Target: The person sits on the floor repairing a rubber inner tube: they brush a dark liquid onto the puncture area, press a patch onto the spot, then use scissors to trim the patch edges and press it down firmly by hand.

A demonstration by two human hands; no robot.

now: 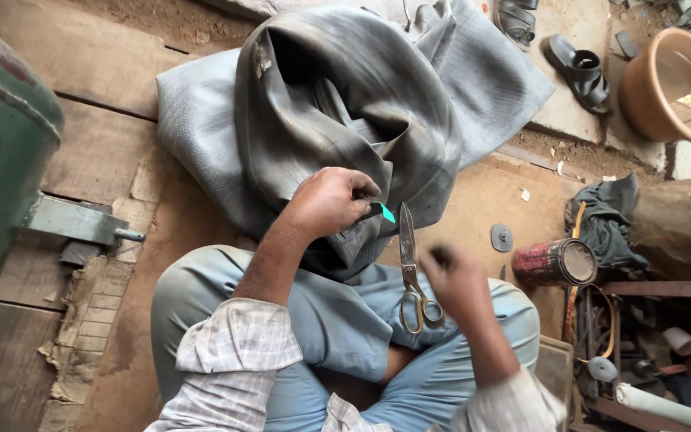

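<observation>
Our left hand (331, 202) is closing its fingers (359, 189) on a fold of the grey rubber tube (337, 104), pinching it together with a small turquoise marker (387, 213). Our right hand (457, 282) is blurring just beside the scissors (411, 276) lying on our lap; we cannot tell whether its fingers are apart or together. The tube is slumping across the wooden floor (105, 152) ahead of our knees. It is looking limp, heavy and dusty, so we are judging a folded edge the surest hold. A rusty tin (555, 262) is lying toward the floor's right edge.
</observation>
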